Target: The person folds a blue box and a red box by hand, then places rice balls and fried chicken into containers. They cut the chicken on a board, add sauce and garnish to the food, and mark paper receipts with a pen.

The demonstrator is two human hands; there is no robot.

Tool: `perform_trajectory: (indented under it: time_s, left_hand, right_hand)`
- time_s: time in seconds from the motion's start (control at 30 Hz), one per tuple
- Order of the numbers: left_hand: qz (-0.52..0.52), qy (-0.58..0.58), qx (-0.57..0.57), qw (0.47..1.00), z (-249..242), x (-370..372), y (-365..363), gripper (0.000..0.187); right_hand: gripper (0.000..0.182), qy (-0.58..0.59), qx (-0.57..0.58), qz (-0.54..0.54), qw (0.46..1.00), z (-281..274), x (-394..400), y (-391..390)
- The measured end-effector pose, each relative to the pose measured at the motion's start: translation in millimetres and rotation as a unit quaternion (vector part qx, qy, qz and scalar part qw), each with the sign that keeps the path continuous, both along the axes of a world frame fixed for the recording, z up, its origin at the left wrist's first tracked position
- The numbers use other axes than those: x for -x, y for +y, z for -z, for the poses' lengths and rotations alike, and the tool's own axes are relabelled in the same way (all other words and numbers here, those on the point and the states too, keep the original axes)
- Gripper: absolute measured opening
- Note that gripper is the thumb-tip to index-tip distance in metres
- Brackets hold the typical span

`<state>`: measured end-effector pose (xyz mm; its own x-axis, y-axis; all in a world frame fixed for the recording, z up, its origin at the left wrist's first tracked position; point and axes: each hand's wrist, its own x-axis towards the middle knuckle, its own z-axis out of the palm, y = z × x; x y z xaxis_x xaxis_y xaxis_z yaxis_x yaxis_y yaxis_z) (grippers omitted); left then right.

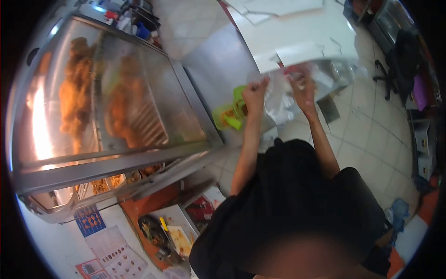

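Observation:
My left hand (254, 99) is closed, its fingers pinched at the left edge of a thin clear plastic bag (277, 100). On the bag's other side my right hand (304, 94) also has its fingers bent on the plastic, blurred by motion. The bag hangs between both hands, over the counter's edge. Just left of my left hand, green containers (220, 117) with orange-brown contents sit on the steel counter (216, 60). White sheets (297, 32) lie on the counter beyond my hands.
A glass warming cabinet (186, 88) with browned food stands at the left. Below it are a cutting board (180, 239), a yellow-handled knife (163, 224) and a dark pan (153, 231). An office chair (388, 79) is at the right on the tiled floor (367, 125).

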<state>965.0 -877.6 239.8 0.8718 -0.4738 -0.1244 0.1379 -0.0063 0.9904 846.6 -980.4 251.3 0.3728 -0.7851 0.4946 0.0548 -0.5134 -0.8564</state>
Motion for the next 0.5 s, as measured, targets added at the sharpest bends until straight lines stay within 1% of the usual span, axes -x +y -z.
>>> perform_trajectory:
  time_s: [0.03, 0.07, 0.13, 0.17, 0.23, 0.27, 0.33, 0.37, 0.4, 0.47, 0.5]
  left_hand:
    - [-0.002, 0.052, 0.038, 0.998, -7, 2, -8, 0.036]
    - [0.0, 0.066, 0.028, 0.997, -9, 4, -13, 0.036]
    - [0.086, 0.084, 0.077, 0.99, -4, 10, -18, 0.042]
    - [0.088, 0.089, 0.075, 0.989, -3, 12, -20, 0.042]
    - [0.096, 0.062, 0.078, 0.99, -2, 12, -18, 0.047]
    - [0.094, 0.065, 0.074, 0.991, 0, 13, -15, 0.047]
    - [0.067, 0.154, 0.048, 0.985, -10, 13, -9, 0.046]
    - [0.068, 0.163, 0.06, 0.982, -7, 8, -4, 0.043]
    - [0.063, 0.164, 0.058, 0.983, -8, 2, 4, 0.043]
    - [0.057, 0.105, -0.034, 0.992, -12, -7, 25, 0.034]
    - [0.055, 0.109, -0.037, 0.992, -13, -10, 34, 0.034]
  right_hand:
    - [0.036, 0.069, 0.001, -0.07, 0.995, -8, 8, 11]
    - [0.036, 0.082, -0.01, -0.067, 0.994, -4, 10, 18]
    - [0.026, 0.098, -0.064, -0.174, 0.978, 6, 12, 23]
    - [0.026, 0.103, -0.068, -0.172, 0.977, 7, 16, 21]
    - [0.011, 0.103, -0.14, -0.187, 0.967, 10, 16, 17]
    - [0.011, 0.105, -0.145, -0.188, 0.966, 14, 15, 16]
    - [0.005, 0.014, -0.14, -0.156, 0.978, 26, 14, 8]
    - [0.008, 0.026, -0.129, -0.144, 0.981, 33, 15, 0]
    - [0.008, 0.027, -0.132, -0.148, 0.98, 38, 12, -9]
    - [0.01, 0.126, -0.252, -0.062, 0.957, 50, 3, -29]
    - [0.01, 0.129, -0.255, -0.063, 0.956, 72, -5, -47]
